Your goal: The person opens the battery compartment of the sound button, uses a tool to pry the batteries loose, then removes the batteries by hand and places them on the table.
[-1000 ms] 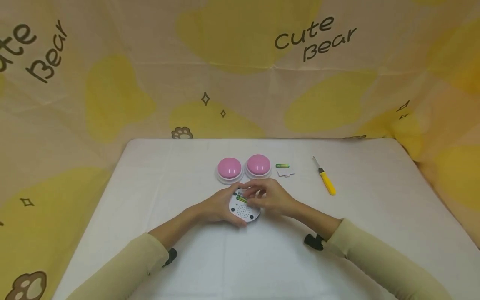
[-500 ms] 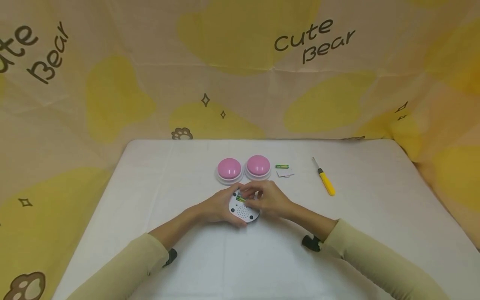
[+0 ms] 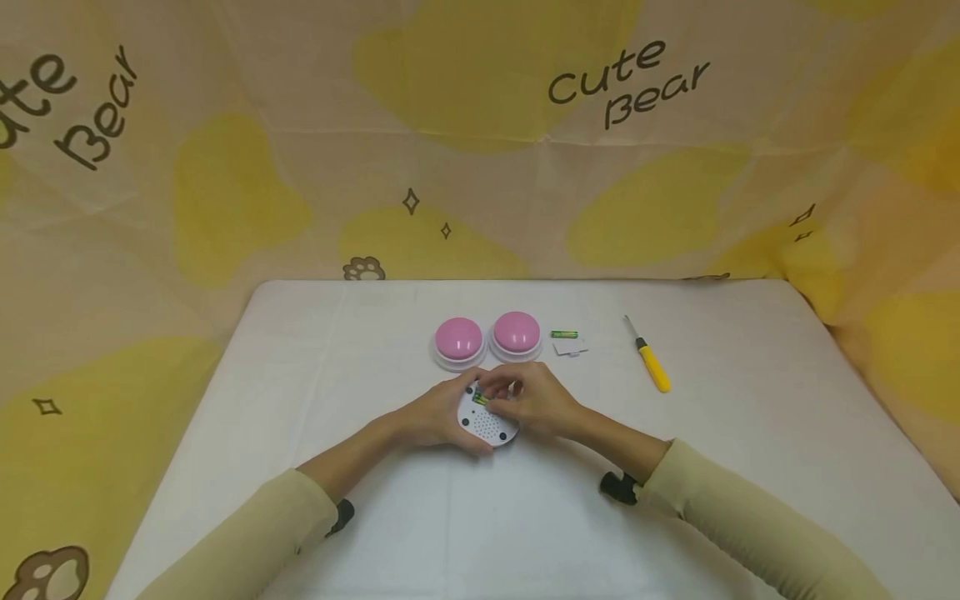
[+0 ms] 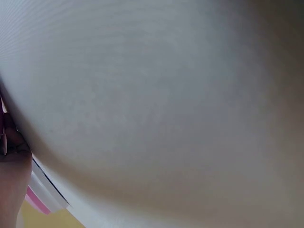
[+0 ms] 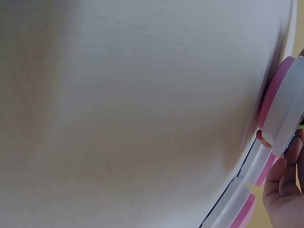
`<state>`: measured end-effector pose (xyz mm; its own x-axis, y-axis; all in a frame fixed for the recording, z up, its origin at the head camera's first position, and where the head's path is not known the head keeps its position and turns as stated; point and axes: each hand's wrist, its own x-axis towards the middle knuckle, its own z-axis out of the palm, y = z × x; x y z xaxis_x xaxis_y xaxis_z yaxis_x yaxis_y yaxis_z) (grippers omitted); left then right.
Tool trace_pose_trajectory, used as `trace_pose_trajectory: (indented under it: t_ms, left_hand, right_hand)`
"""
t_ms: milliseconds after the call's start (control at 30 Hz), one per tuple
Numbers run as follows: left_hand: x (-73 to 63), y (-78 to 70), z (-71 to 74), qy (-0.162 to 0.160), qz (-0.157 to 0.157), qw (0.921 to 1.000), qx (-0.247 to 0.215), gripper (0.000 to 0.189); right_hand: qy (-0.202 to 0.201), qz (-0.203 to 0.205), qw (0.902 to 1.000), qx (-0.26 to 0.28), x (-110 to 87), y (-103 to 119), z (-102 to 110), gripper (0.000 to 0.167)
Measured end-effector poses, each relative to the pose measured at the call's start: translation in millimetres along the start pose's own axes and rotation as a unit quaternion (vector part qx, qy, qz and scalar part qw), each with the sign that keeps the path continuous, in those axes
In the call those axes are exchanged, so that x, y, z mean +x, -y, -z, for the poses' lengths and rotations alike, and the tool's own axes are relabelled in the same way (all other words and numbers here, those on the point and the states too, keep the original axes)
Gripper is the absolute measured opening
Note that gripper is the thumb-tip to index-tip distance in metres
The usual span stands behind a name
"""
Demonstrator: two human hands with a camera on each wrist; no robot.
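My left hand (image 3: 438,414) grips a push button (image 3: 491,427) by its side, thumb along the near edge and fingers at the far edge. The white underside faces up, showing speaker holes and black round feet; in the right wrist view its pink dome (image 5: 276,92) points down. Green battery (image 3: 478,399) surfaces show in its uncovered compartment. Over that compartment, my right hand (image 3: 542,400) has thumb and fingers bent together and pinches at a battery, whose far part they hide. In the left wrist view, only part of the left hand (image 4: 16,175) shows.
Just beyond the hands, two more pink push buttons (image 3: 459,339) stand dome up on the white table (image 3: 337,358). To their right lie a loose green battery (image 3: 564,334) and a white battery cover (image 3: 572,347). Farther right is a yellow-handled screwdriver (image 3: 652,365).
My right fingers and thumb have shifted slightly left over the compartment, and less green shows between them. The left hand keeps the push button in about the same place.
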<state>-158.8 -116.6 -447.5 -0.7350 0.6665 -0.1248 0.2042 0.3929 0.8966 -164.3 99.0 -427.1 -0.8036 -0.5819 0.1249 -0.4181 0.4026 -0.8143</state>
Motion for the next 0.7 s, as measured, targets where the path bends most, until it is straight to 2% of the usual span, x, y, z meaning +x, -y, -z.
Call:
trace_pose_trajectory:
  t_ms: [433, 567, 700]
  left_hand:
    - [-1.7, 1.4, -0.4, -0.007, 0.013, 0.9998, 0.01, 0.091]
    - [-1.1, 0.5, -0.5, -0.006, 0.02, 0.9998, 0.009, 0.094]
    - [-0.8, 0.0, -0.1, -0.007, 0.029, 0.9995, 0.01, 0.092]
  right_hand:
    - [-0.01, 0.012, 0.9995, 0.027, 1.6, 2.3, 12.1, 0.025]
    - [-0.017, 0.008, 0.9996, 0.02, 2.6, 1.1, 23.8, 0.024]
    - [-0.04, -0.004, 0.9992, 0.007, 4.1, -4.5, 41.2, 0.025]
